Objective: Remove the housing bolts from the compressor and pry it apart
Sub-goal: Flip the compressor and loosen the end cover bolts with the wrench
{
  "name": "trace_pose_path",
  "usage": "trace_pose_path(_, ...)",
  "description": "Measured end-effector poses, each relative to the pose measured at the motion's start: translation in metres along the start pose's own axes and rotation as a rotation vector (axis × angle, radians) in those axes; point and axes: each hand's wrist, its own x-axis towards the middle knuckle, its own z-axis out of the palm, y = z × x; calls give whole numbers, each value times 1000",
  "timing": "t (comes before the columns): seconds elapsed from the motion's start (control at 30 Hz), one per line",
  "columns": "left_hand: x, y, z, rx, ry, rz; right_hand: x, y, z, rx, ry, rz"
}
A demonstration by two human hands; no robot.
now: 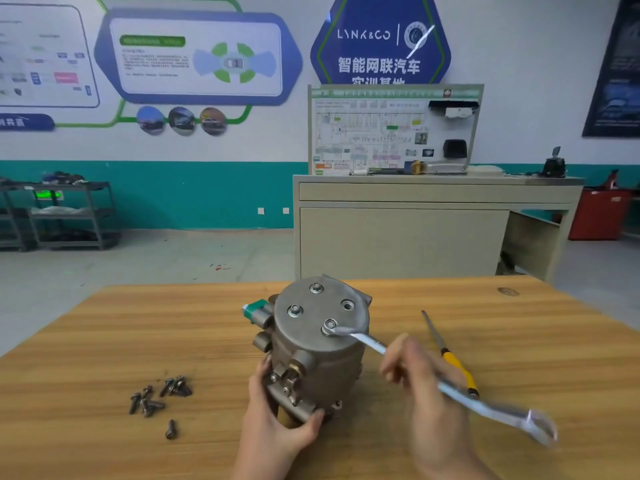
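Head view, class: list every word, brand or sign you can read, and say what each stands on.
"LYNK&CO": blue hexagonal wall sign.
"智能网联汽车": same sign, the line below; the next line is cut off.
Wall info panel, wiring diagram board, dark poster: too blurred to read.

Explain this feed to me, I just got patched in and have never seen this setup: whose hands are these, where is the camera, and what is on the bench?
There is no machine here: a person works with bare hands, and the one camera sits on their head, looking forward and down. On the wooden bench stands a metal compressor, flat end up. The left hand grips its lower body to steady it. The right hand holds a wrench whose far end sits on the nearest bolt on top. Two more bolts remain there; one hole looks empty. A pile of loose bolts lies to the left. A yellow-handled screwdriver lies to the right, behind the wrench. The right hand is blurred.
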Motion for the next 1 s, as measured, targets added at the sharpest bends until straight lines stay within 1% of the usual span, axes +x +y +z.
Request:
trace_pose_path(0.03, 0, 0, -3, -38, 25, 24, 8, 3, -7, 105, 58, 157)
trace_pose_path(0.1, 0, 11, 4, -91, -14, 69, 37, 9, -19, 265, 139, 410)
trace_pose_path(0.13, 0, 13, 7, -112, -38, 86, 55, 11, -23, 269, 171, 518)
trace_pose_path(0.17, 0, 12, 10, -133, -31, 84, 75, 10, -23, 241, 166, 611)
trace_pose_path(0.23, 2, 8, 10, -142, -36, 66, 112, 5, -15, 125, 55, 743)
trace_pose_path(0.3, 2, 4, 10, -154, -37, 76, 140, -4, 6, -120, -110, 780)
trace_pose_path(0.33, 2, 2, 10, -149, -27, 69, 149, -9, 22, -291, -200, 746)
trace_pose_path(0.37, 3, -2, 10, -147, -7, 63, 154, -12, 42, -468, -283, 672)
trace_pose_path(0.47, 2, -8, 8, -134, 17, 35, 143, -21, 101, -970, -440, 313)
trace_pose_path(0.5, 1, -11, 8, -141, 11, 13, 132, -25, 116, -1098, -491, 192)
trace_pose_path(0.57, 4, -7, 5, -103, 48, 25, 95, -27, 133, -1262, -532, -119)
trace_pose_path(0.6, 6, 4, 6, -19, 109, 70, 75, -28, 134, -1299, -500, -306)
trace_pose_path(0.63, 11, 13, 8, 100, 204, 137, 56, -31, 130, -1330, -485, -399)
trace_pose_path(0.67, 11, 30, 12, 173, 256, 158, 39, -32, 121, -1330, -464, -444)
trace_pose_path(0.7, 6, 48, 13, 238, 208, 122, 25, -30, 111, -1247, -437, -501)
trace_pose_path(0.73, -2, 56, 12, 270, 126, 108, 13, -27, 99, -1111, -425, -549)
trace_pose_path(0.77, -2, 49, 13, 293, 176, 97, 1, -22, 86, -920, -403, -555)
trace_pose_path(0.8, -1, 44, 16, 229, 175, 10, -8, -19, 71, -706, -339, -495)
trace_pose_path(0.83, -10, 34, 18, 134, 146, 22, -14, -19, 55, -509, -286, -375)
trace_pose_path(0.87, -8, 22, 18, 24, 157, 25, -19, -18, 39, -345, -231, -253)
trace_pose_path(0.9, -4, 9, 13, -83, 96, -14, -20, -16, 25, -211, -163, -147)
trace_pose_path(0.93, -5, 4, 4, -161, 2, -14, -17, -16, 14, -78, -95, -24)
trace_pose_path(1.0, -4, 2, 1, -200, -33, -6, -1, -15, -1, 233, 6, 270)
